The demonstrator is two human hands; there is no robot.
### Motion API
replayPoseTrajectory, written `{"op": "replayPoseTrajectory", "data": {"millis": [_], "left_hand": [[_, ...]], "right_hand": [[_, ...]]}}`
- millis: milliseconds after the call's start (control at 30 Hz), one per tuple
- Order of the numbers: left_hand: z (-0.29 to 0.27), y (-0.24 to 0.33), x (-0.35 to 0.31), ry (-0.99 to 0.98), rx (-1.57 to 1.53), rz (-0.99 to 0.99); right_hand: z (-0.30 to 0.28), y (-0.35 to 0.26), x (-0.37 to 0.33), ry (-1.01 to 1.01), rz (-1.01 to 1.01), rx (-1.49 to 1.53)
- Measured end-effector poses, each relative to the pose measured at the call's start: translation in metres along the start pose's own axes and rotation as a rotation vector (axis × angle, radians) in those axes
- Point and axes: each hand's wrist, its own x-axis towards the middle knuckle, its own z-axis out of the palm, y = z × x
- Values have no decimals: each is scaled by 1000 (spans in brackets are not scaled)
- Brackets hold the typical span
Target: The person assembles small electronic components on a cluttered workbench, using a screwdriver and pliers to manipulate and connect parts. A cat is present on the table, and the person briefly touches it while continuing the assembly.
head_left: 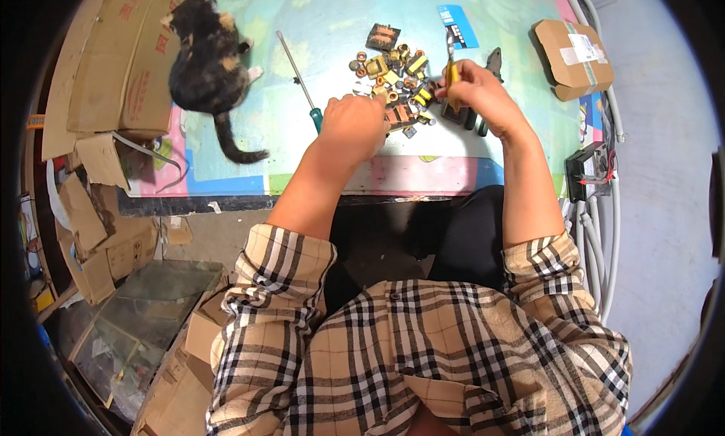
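A pile of small electronic coils and transformers [393,77], copper, yellow and black, lies on the colourful mat. My left hand [353,125] is at the near left edge of this heap, fingers curled together; what they pinch, if anything, is hidden. My right hand [483,96] grips yellow-handled pliers [453,75], their metal jaws pointing away from me. Beneath and beside that hand sits a black object [457,115], partly covered. Left of the pile lies a screwdriver [300,81] with a green handle. A larger transformer [383,36] rests at the heap's far side.
A dark cat [208,62] is on the mat at the left, beside a large cardboard box [121,66]. Beyond the pliers lies a blue card [458,26]. At the right are a small carton [575,60] and a black meter-like device [587,170] with red leads.
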Motion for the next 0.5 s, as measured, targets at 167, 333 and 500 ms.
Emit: {"op": "replayPoseTrajectory", "data": {"millis": [167, 333, 500], "left_hand": [[2, 0, 6, -73, -59, 17], [3, -12, 7, -5, -134, 61], [-8, -13, -2, 47, -112, 58]], "right_hand": [[22, -22, 0, 18, 78, 208], [54, -7, 27, 116, -72, -651], [50, 4, 28, 105, 47, -1052]]}}
